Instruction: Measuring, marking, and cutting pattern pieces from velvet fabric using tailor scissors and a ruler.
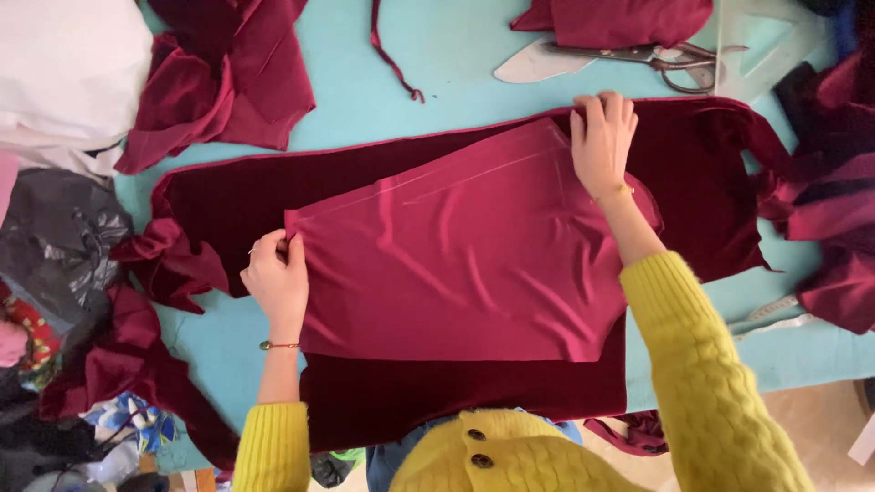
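While the left hand [276,278] pinches the left edge of a smooth red cloth piece [447,264], the right hand [602,141] lies flat with fingers together, pressing down the far right corner of the same piece. This lighter piece lies spread on top of a big dark red velvet cloth [693,182], which covers the middle of the light blue table [437,55]. The top piece looks mostly smooth and laid out already, with a pale line marked across it. No cut around it shows yet, so the cutting looks like it is left to do. One pair of scissors [656,59] rests at the far edge of the table, untouched, beside one pale pattern shape [533,64]. A few red scraps lie around: one heap [228,73] at the far left, one thin strip [392,55], one bunch [611,20] by the scissors.
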